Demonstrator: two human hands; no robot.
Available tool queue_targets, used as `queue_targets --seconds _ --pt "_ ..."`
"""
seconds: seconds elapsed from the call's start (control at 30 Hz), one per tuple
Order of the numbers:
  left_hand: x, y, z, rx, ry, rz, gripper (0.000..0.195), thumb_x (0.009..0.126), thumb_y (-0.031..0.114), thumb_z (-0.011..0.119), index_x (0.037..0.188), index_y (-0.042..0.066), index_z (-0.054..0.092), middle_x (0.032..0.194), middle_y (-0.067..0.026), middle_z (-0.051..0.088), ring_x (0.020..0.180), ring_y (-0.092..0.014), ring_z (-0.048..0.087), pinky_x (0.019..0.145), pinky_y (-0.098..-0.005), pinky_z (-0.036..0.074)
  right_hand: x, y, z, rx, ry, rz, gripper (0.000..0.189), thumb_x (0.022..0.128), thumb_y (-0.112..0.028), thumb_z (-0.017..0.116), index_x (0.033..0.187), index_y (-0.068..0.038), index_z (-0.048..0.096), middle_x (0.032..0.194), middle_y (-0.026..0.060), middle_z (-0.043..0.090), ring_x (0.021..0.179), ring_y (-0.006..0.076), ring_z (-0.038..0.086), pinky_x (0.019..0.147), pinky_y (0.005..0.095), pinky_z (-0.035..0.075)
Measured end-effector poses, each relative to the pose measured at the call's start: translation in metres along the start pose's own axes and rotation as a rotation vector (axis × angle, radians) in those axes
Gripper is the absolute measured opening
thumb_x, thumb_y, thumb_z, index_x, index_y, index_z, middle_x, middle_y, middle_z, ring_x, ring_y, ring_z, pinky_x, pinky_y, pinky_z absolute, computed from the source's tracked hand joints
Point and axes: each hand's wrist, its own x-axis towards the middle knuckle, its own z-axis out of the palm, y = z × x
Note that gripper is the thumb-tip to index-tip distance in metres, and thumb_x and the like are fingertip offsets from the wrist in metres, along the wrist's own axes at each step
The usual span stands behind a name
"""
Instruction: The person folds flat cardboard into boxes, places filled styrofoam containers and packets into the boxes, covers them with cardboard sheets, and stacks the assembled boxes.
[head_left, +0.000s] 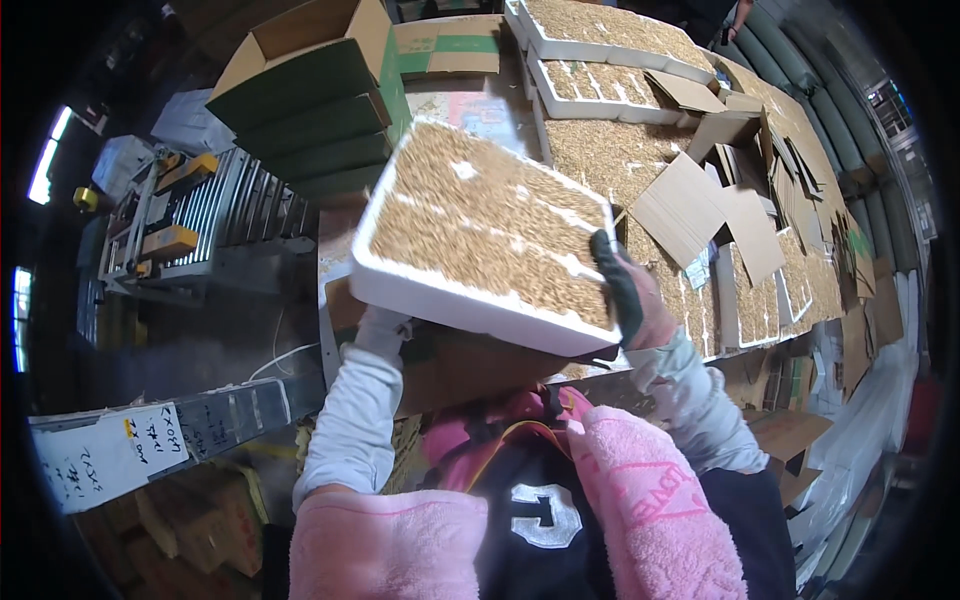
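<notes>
A white foam tray (487, 322) filled with tan, grain-like loose material is held up and tilted before me. White ridges of foam show through the filling. My right hand (634, 296), in a dark-palmed glove, grips the tray's right end. Under the left front corner is my left hand (384, 330), in a white glove; its fingers are hidden beneath the tray. Below the tray, part of a brown cardboard box (457, 367) shows. Green-and-brown open cartons (315, 112) are stacked just beyond the tray's left side.
More filled foam trays (622, 142) cover the table's right side, with loose cardboard pieces (682, 210) on top. At left stands a roller conveyor (240, 202). A metal beam (232, 416) bearing papers with handwriting juts in at lower left. Another person's hand (739, 19) appears at top right.
</notes>
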Motion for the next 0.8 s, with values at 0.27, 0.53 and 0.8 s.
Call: queue_targets --seconds 0.27,0.53,0.8 --pt "0.006 -0.007 -0.011 0.703 0.033 0.146 0.052 0.076 -0.004 0.052 0.127 -0.002 0.043 0.12 -0.0093 0.054 0.106 -0.015 0.052 0.092 -0.0231 0.038 0.01 0.057 -0.01 0.122 0.192 -0.185 0.053 0.084 -0.011 0.056 0.131 0.001 0.034 0.108 0.013 0.056 0.096 0.0177 0.054 0.084 0.028 0.043" --pt "-0.022 0.01 -0.037 0.557 0.267 0.062 0.047 0.078 -0.004 0.051 0.124 -0.004 0.045 0.115 -0.0102 0.055 0.1 -0.016 0.055 0.088 -0.0253 0.042 0.014 0.038 -0.028 -0.83 0.549 -0.957 0.047 0.07 -0.005 0.065 0.114 -0.002 0.051 0.118 0.0176 0.05 0.11 0.0365 0.047 0.092 0.0412 0.04" --pt "-0.016 0.035 -0.085 0.757 0.19 -0.04 0.038 0.082 0.003 0.054 0.119 -0.005 0.049 0.108 -0.0092 0.058 0.095 -0.016 0.056 0.084 -0.0265 0.044 0.061 0.268 -0.029 -0.869 0.0 -0.635 0.058 0.076 -0.025 0.059 0.129 -0.011 0.038 0.136 0.0156 0.033 0.124 0.0361 0.031 0.104 0.0482 0.023"
